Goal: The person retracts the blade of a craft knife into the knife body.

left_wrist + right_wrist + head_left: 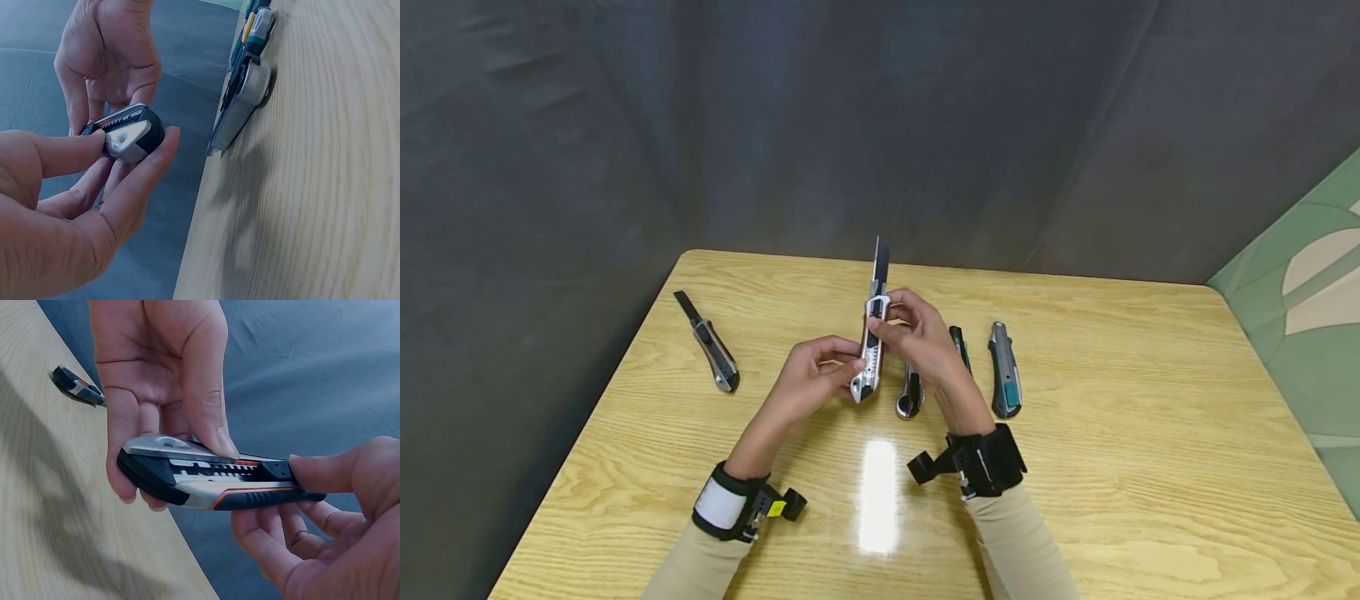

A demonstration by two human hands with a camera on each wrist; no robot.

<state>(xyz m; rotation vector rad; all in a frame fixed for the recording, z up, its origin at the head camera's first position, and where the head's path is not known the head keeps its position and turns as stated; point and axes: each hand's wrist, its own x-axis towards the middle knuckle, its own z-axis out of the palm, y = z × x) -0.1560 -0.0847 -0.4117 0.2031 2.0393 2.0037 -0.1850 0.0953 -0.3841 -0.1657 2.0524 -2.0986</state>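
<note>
Both hands hold a silver and black utility knife (872, 354) above the table, its long dark blade extended and pointing away from me. My left hand (808, 379) grips the rear end of the handle between thumb and fingers. My right hand (931, 346) holds the handle farther forward, its thumb on the black slider (275, 470). Orange trim and a toothed slot show along the handle in the right wrist view. Another utility knife (718, 358), blade extended, lies on the table at the left.
Right of the held knife, a silver and black cutter (911, 398) and a dark cutter (958, 340) lie partly hidden by my right hand. A grey cutter with a teal slider (1006, 375) lies farther right. The wooden table (1150, 400) ends at a dark curtain (880, 125).
</note>
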